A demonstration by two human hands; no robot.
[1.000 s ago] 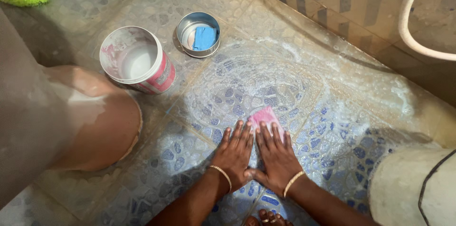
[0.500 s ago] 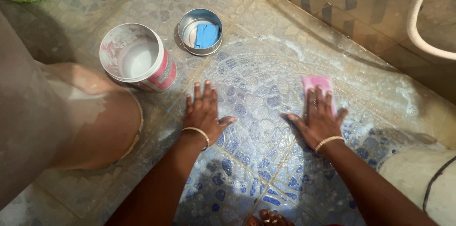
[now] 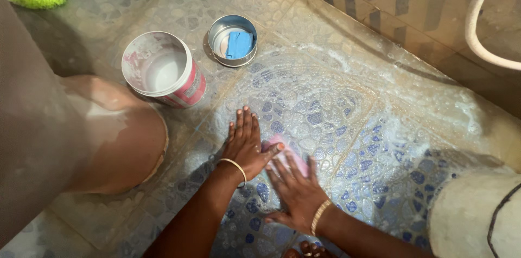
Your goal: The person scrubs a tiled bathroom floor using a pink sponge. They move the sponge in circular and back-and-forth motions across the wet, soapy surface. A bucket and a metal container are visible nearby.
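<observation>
1. Left hand: flat, palm down on the wet pebble-pattern floor tiles, fingers spread and pointing away, thumb tip touching the pink sponge. Grasps nothing.
2. Right hand: palm down, fingers extended, pressing on the sponge's near part; open, not closed around it.
3. Sponge lies flat on the soapy tiles between the 2 hands.
4. Beyond the left hand: open white-and-pink tub; round metal tin holding a blue bar.

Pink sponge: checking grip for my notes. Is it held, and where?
Not gripped: the right hand presses flat on the pink sponge; the left hand thumb touches its end.
</observation>
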